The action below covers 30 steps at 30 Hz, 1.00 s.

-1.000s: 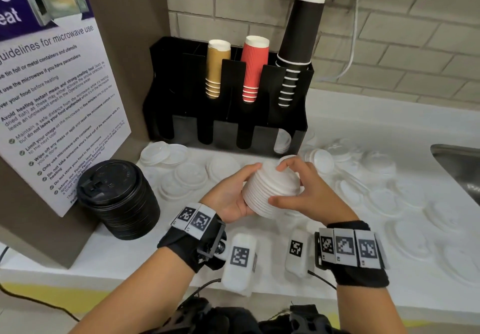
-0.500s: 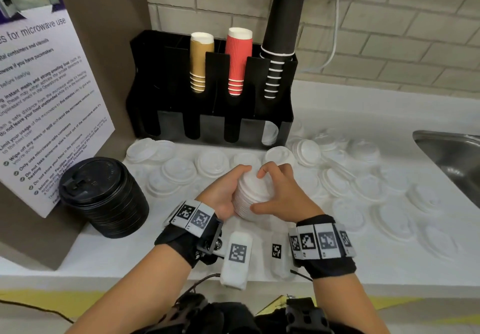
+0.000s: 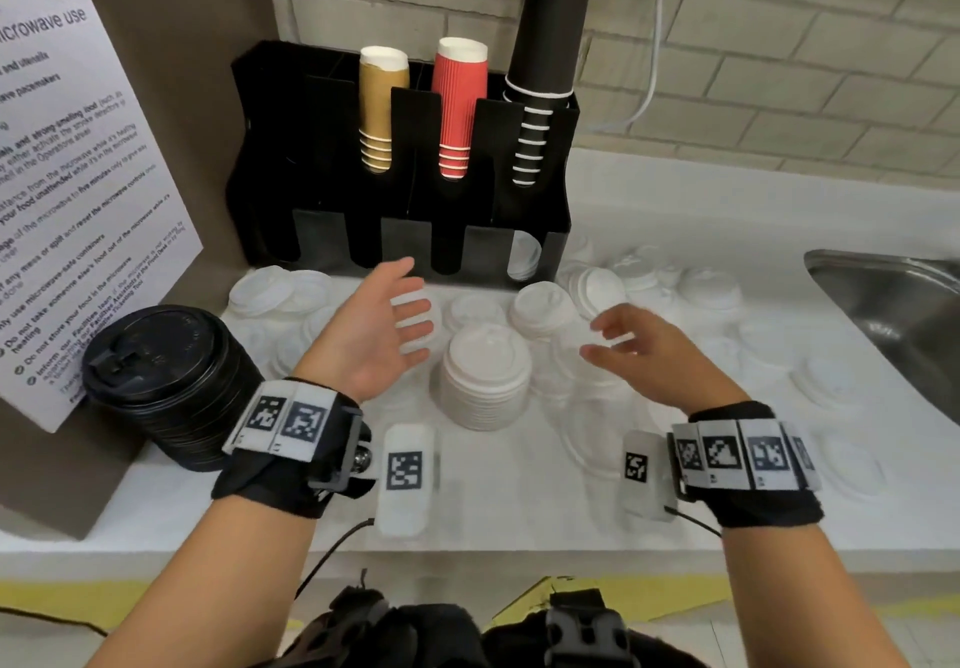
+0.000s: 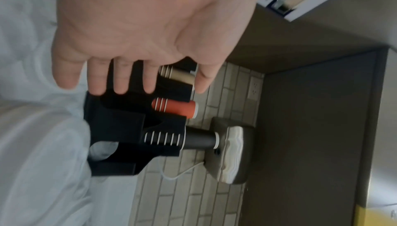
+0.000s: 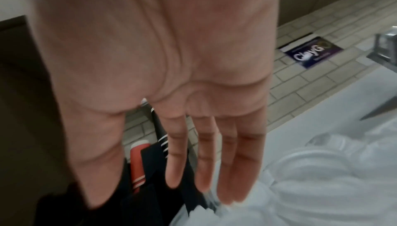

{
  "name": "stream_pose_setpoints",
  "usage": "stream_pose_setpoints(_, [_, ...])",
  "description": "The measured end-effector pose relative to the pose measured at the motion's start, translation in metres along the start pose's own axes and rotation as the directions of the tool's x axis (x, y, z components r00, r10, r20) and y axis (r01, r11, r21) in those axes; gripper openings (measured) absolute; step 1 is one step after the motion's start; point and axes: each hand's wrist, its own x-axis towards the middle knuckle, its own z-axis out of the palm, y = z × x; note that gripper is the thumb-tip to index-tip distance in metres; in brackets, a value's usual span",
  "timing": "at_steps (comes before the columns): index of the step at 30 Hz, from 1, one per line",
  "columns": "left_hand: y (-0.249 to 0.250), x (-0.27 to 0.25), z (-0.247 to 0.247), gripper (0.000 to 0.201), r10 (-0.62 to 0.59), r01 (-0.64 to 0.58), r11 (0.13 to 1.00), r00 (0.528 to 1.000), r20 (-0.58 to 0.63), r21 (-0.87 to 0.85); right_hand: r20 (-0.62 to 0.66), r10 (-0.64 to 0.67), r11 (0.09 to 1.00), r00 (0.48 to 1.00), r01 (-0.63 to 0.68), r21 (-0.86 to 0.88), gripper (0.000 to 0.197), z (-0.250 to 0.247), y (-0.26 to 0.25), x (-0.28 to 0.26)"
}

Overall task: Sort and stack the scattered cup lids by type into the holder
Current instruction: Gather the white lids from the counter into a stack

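A stack of white lids stands on the white counter between my two hands. My left hand hovers to its left, palm turned inward, fingers straight and empty. On the stack's right my right hand is spread, fingers apart, holding nothing. Several loose white lids lie scattered across the counter behind and to the right. The black holder stands at the back with gold, red and black cup stacks in its upper slots. One white lid shows in its lower right slot.
A tall stack of black lids sits at the left, beside a brown panel bearing a microwave notice. A steel sink cuts into the counter at the right. A white cable hangs down the brick wall.
Both hands held the white lid stack in the air before. Now the stack stands on the counter and both hands have let go and spread apart.
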Motion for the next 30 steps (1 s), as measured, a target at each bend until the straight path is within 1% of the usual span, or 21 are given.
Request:
stream_pose_setpoints(2, [0.001, -0.001, -0.011, 0.041, 0.012, -0.012, 1.000, 1.000, 0.008, -0.018, 0.128, 0.042, 0.975, 0.991, -0.012, -0.224, 0.039, 0.001, 0.008, -0.007])
stream_pose_setpoints(4, [0.000, -0.001, -0.019, 0.037, 0.020, -0.019, 0.998, 1.000, 0.012, -0.052, 0.231, 0.093, 0.928, 0.969, -0.001, -0.372, 0.048, 0.009, 0.013, -0.015])
stream_pose_setpoints(7, [-0.003, -0.002, -0.025, 0.033, 0.019, -0.019, 0.995, 1.000, 0.003, -0.099, 0.282, 0.127, 0.890, 0.951, 0.016, -0.456, 0.057, 0.023, 0.013, -0.023])
stream_pose_setpoints(10, [-0.005, -0.004, -0.028, 0.030, 0.007, -0.008, 0.992, 1.000, -0.009, -0.130, 0.293, 0.116, 0.888, 0.949, 0.033, -0.459, 0.057, 0.028, 0.012, -0.025])
stream_pose_setpoints(12, [-0.008, -0.004, -0.028, 0.029, 0.005, -0.007, 0.991, 1.000, -0.017, -0.133, 0.305, 0.102, 0.905, 0.947, 0.039, -0.423, 0.053, 0.024, 0.010, -0.024])
stream_pose_setpoints(15, [-0.012, -0.005, -0.024, 0.027, 0.014, -0.015, 0.995, 1.000, -0.021, -0.095, 0.288, 0.031, 0.965, 0.957, 0.046, -0.259, 0.050, 0.009, 0.001, -0.021])
stream_pose_setpoints(18, [-0.015, -0.009, -0.017, 0.026, 0.013, -0.013, 1.000, 1.000, -0.013, -0.026, 0.168, -0.095, 0.994, 0.981, 0.103, -0.043, 0.047, 0.001, -0.015, -0.014])
stream_pose_setpoints(20, [-0.016, -0.011, -0.011, 0.025, 0.036, -0.034, 0.997, 0.999, -0.021, 0.068, 0.089, -0.129, 0.988, 0.988, 0.120, 0.096, 0.043, 0.007, -0.026, -0.008])
stream_pose_setpoints(21, [-0.017, -0.011, -0.008, 0.022, 0.061, -0.057, 0.985, 0.998, -0.019, 0.162, 0.060, -0.126, 0.980, 0.990, 0.115, 0.164, 0.040, 0.013, -0.030, -0.004])
stream_pose_setpoints(22, [-0.018, -0.012, -0.005, 0.022, 0.090, -0.085, 0.955, 0.996, -0.004, 0.283, 0.033, -0.119, 0.969, 0.992, 0.109, 0.222, 0.037, 0.020, -0.034, -0.002])
stream_pose_setpoints(23, [-0.020, -0.012, -0.003, 0.028, 0.111, -0.112, 0.907, 0.993, 0.028, 0.405, 0.002, -0.119, 0.959, 0.993, 0.114, 0.260, 0.033, 0.028, -0.037, 0.001])
stream_pose_setpoints(25, [-0.026, -0.009, 0.000, 0.058, 0.110, -0.147, 0.812, 0.989, 0.099, 0.565, -0.066, -0.154, 0.951, 0.986, 0.166, 0.260, 0.029, 0.042, -0.041, 0.005])
stream_pose_setpoints(27, [-0.031, -0.008, 0.002, 0.085, 0.095, -0.168, 0.750, 0.985, 0.147, 0.640, -0.112, -0.201, 0.953, 0.973, 0.220, 0.207, 0.029, 0.052, -0.045, 0.009])
stream_pose_setpoints(28, [-0.032, -0.007, 0.002, 0.094, 0.093, -0.177, 0.728, 0.983, 0.160, 0.662, -0.121, -0.220, 0.955, 0.968, 0.239, 0.178, 0.030, 0.055, -0.047, 0.010])
stream_pose_setpoints(30, [-0.035, -0.006, 0.004, 0.101, 0.106, -0.191, 0.703, 0.981, 0.164, 0.686, -0.105, -0.253, 0.958, 0.962, 0.264, 0.115, 0.032, 0.059, -0.050, 0.013])
